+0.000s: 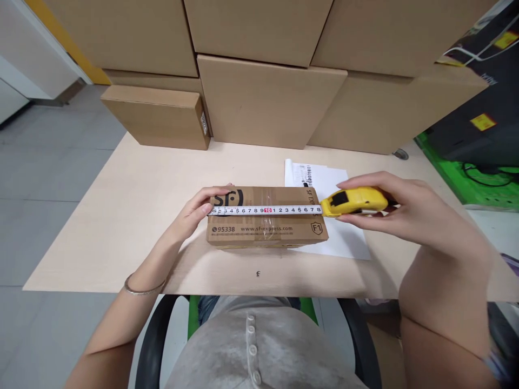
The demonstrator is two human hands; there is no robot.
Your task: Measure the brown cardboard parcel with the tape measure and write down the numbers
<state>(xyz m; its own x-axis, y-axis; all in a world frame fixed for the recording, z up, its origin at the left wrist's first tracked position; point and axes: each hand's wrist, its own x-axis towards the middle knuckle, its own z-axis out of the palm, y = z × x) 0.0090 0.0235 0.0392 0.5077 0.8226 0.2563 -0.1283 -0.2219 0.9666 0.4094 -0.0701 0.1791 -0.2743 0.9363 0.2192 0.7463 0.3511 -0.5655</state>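
Observation:
A small brown cardboard box [267, 231] with SF Express print and clear tape lies on the desk in front of me. Across its top runs the white blade of a yellow tape measure [357, 200], pulled out from the box's left edge to its right edge. My left hand [198, 208] pinches the blade's end at the box's left edge, thumb on top and fingers against the box. With its fingers wrapped round the tape measure's case, my right hand [399, 210] is just beyond the box's right end. A white sheet of paper [340, 243] lies partly under the box.
Large cardboard boxes [263, 102] are stacked along the back of the pale wooden desk [121, 216]. A flatter carton [162, 119] stands at the back left. Dark packages [466, 119] sit on a green surface [441, 173] at the right. Chair armrests [152, 346] flank me.

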